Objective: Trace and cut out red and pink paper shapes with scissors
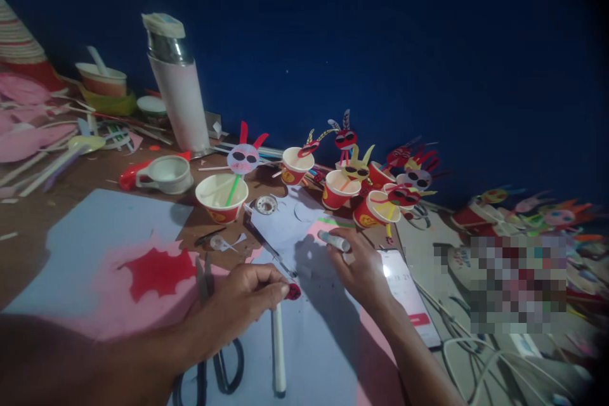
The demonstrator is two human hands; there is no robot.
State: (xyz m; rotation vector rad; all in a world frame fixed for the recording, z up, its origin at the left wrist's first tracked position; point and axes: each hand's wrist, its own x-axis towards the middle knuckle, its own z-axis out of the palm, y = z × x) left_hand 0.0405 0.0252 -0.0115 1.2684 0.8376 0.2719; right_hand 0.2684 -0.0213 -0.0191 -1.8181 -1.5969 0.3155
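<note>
My left hand (pixel 254 288) is closed, pinching a small dark-red paper piece (pixel 294 292) with black marks between thumb and fingertips. My right hand (pixel 356 266) has its fingers around a short whitish tube (pixel 335 241), above the white and pink paper; what kind of tube it is I cannot make out. Below the left fingertips a white pen-like stick (pixel 278 358) lies on the pale sheet (pixel 314 355). Scissors with dark handles (pixel 228 365) lie partly hidden under my left forearm. A phone (pixel 409 298) with a lit screen rests beside my right wrist.
Paper cups (pixel 222 200) with paper-faced figures on straws stand along the back. A tall white flask (pixel 178 98) and a cup with a handle (pixel 164 174) are at back left. A red paper cutout (pixel 159 273) lies left. White cables (pixel 495 361) loop at right.
</note>
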